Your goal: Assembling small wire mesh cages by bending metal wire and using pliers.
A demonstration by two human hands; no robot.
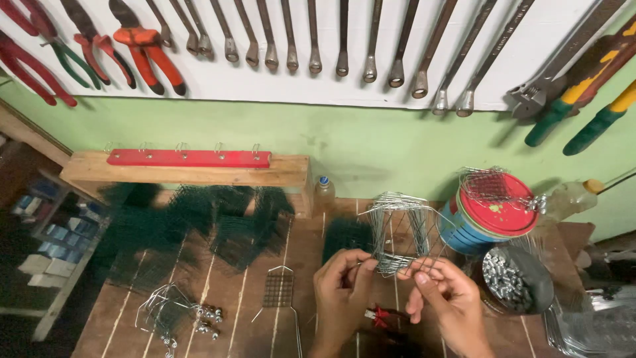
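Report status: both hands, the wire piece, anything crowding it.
Left hand and right hand pinch the bent wire frame at its lower end. Frame lifted over wooden table. Blue tin with red lid close right; red-handled pliers beneath.

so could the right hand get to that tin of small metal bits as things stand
Probably yes. The tin of small metal bits sits just right of the right hand, open on top with nothing between them, but the hand is pinching the wire frames and would have to let go.

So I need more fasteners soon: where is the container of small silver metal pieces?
The round container sits at the right of the wooden table, just below the red-lidded tin, right of the right hand.
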